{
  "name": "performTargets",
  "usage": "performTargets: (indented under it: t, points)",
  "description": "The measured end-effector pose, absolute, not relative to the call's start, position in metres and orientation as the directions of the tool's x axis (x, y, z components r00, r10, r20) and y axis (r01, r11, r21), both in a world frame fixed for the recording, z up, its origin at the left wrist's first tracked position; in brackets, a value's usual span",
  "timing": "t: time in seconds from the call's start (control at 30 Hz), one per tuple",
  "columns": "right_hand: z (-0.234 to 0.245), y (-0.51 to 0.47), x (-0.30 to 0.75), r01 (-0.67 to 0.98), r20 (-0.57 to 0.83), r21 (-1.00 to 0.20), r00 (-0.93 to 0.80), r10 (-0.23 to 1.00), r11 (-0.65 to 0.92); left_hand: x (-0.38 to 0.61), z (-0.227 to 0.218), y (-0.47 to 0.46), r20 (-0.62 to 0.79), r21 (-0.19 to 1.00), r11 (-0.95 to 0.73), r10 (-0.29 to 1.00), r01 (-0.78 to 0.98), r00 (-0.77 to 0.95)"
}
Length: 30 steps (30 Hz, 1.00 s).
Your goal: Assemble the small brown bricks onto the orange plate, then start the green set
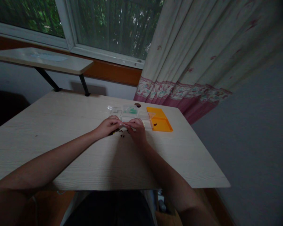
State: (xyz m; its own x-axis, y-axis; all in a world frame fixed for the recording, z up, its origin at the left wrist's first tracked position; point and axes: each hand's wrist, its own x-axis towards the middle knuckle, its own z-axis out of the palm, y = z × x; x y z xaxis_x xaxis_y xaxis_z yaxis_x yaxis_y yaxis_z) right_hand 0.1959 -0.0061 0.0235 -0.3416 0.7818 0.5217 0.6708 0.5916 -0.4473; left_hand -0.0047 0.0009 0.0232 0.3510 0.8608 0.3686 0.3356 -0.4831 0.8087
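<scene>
My left hand [109,125] and my right hand [137,127] rest together on the pale wooden table [61,131], fingertips meeting in a pinch. Both are curled round something small that I cannot make out. Several tiny dark pieces [120,135] lie on the table just below the fingers. Directly behind the hands stands a clear plastic compartment box [129,111], with something green in one compartment. An orange tray [159,119] lies to the right of the box, with a few dark bits in it.
A second narrow tabletop [42,59] on black legs stands at the back left under the window. A patterned curtain [191,62] hangs at the right. The table's right and front edges are near a grey wall and my lap.
</scene>
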Motion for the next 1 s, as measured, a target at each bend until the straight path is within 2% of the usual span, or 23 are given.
performTargets:
  t: [0.7,0.87,1.0]
  points:
    - [0.0210,-0.0055,0.1971,0.573,0.540,-0.482,-0.402,0.740,0.663,-0.0087,0.0172,0.0004,0.246,0.905,-0.322,0.929,0.279,0.275]
    - [0.0166,-0.0015,0.1967,0.508,0.613,-0.467,-0.404,0.679,0.724,-0.0075,0.0178,-0.0007,0.215,0.946,-0.273,0.931,0.173,0.295]
    - [0.0154,-0.0008,0.1970,0.479,0.625,-0.480,-0.400,0.670,0.735,-0.0079,0.0187,-0.0001,0.237,0.938,-0.296,0.928,0.180,0.288]
